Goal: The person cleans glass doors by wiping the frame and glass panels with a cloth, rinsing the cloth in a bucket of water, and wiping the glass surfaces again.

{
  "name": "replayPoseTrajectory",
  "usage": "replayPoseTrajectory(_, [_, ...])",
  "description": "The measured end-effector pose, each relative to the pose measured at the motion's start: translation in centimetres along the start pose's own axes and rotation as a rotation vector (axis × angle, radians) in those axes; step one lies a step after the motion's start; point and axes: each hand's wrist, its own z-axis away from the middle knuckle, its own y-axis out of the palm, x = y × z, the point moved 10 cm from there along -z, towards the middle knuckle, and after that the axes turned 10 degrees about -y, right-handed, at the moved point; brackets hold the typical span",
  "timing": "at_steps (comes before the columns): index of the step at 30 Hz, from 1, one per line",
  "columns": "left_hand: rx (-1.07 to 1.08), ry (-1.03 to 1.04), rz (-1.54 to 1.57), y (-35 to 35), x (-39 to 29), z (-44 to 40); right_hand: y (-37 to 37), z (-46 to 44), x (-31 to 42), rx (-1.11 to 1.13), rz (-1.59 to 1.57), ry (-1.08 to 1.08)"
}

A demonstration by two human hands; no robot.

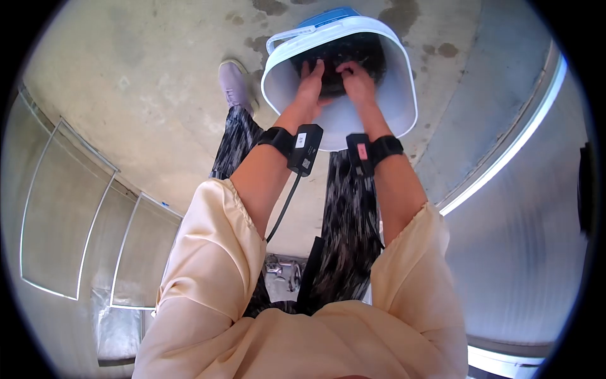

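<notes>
A white plastic bucket [401, 104] sits tilted on the floor, its mouth facing me. Inside lies a dark, wet-looking, cloth-like bundle [353, 52] with small light specks; its exact kind cannot be made out. My left hand [309, 85] grips the bundle's near left edge, thumb side on top and some fingers showing beneath. On the right side of the same bundle, my right hand [357, 82] has its fingers curled into it, their tips partly hidden. Both hands are inside the bucket's rim, a short way apart.
The bucket's handle [291, 35] rests along its far left rim. Wet spots [401, 16] mark the concrete floor [158, 82]. A shoe [235, 85] stands left of the bucket. Metal-framed panels [66, 208] line the left; a smooth metal surface [511, 234] stands at right.
</notes>
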Motion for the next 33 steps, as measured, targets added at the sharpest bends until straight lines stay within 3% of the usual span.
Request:
replayPoseTrajectory(3, [0.004, -0.005, 0.033, 0.2, -0.4, 1.4, -0.1, 7.0, 3.2, 0.109, -0.43, 0.006])
replayPoseTrajectory(4, [0.007, 0.0, 0.032, -0.2, 0.3, 0.7, -1.2, 8.5, 4.1, 0.106, -0.429, 0.002])
replayPoseTrajectory(6, [0.1, 0.094, 0.108, 0.0, 0.4, 0.8, -2.8, 10.8, 5.8, 0.071, -0.718, 0.023])
replayPoseTrajectory(7, [0.036, 0.134, 0.175, -0.3, 0.8, 1.9, -3.4, 10.4, 5.5, 0.018, -0.836, 0.007])
replayPoseTrajectory(11, [0.221, 0.127, 0.322, 1.3, 2.1, 7.8, -4.4, 7.8, 1.5, -0.191, -0.656, 0.188])
replayPoseTrajectory(13, [0.209, 0.093, 0.303, 1.8, 2.4, 10.9, -2.7, 8.2, 1.7, -0.182, -1.046, 0.334])
replayPoseTrajectory(14, [0.197, 0.06, 0.283, 2.2, 2.3, 12.1, -3.0, 8.4, 2.3, -0.184, -1.047, 0.32])
replayPoseTrajectory(15, [0.203, 0.07, 0.281, 2.5, 1.8, 12.8, -2.1, 8.8, 3.9, -0.108, -1.293, 0.319])
replayPoseTrajectory(16, [0.286, 0.039, 0.301, 3.5, 1.8, 13.8, -1.6, 9.5, 5.6, -0.023, -1.537, 0.317])
replayPoseTrajectory(17, [0.37, 0.007, 0.319, 4.6, 1.8, 14.6, -1.9, 10.3, 6.3, -0.007, -1.591, 0.328])
replayPoseTrajectory(22, [0.427, -0.107, -0.138, 5.5, 3.6, 15.3, -3.3, 10.7, 5.3, -0.095, -1.397, 0.234])
replayPoseTrajectory(25, [0.504, -0.122, -0.419, 6.3, 4.1, 16.5, -4.5, 9.2, 4.7, -0.043, -0.85, 0.106])
replayPoseTrajectory(29, [0.452, -0.106, -0.701, 5.3, 4.5, 13.4, -5.1, 8.6, 5.0, 0.007, -0.547, 0.021])
replayPoseTrajectory(31, [0.329, 0.118, -1.136, 5.3, 3.7, 12.7, -6.0, 9.0, 6.6, 0.101, -0.378, 0.041])
replayPoseTrajectory(32, [0.331, 0.114, -1.133, 5.3, 4.2, 13.1, -5.9, 9.3, 7.6, 0.193, -0.216, 0.048])
replayPoseTrajectory(33, [0.104, 0.32, -1.332, 5.4, 2.3, 14.2, -5.9, 8.9, 7.8, 0.129, -0.164, -0.065])
